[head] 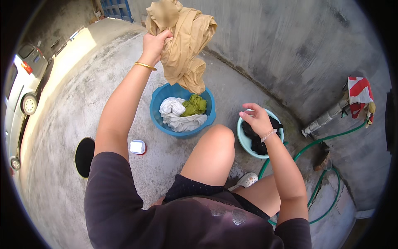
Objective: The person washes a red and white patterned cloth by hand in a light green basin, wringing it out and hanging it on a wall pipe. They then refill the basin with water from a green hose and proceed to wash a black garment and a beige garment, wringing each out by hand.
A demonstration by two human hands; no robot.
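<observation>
My left hand [155,45], with a gold bangle at the wrist, grips a bunched tan cloth garment [188,46]. The garment hangs in folds above the far rim of a blue plastic basin [158,124]. Inside that basin lie white cloth [172,107] and an olive-green cloth [195,105]. My right hand [255,116], wearing a clear bead bracelet, is raised with fingers apart and holds nothing. Behind and below it stands a pale turquoise basin [244,146] with black cloth [259,146] in it, partly hidden by the hand and forearm.
A small container with a white top [137,147] and a round black object [85,157] are on the concrete floor. At right, a green hose [314,143] runs from a cloth-wrapped pipe fitting [360,96] beside the grey wall. A parked vehicle [28,84] is at far left.
</observation>
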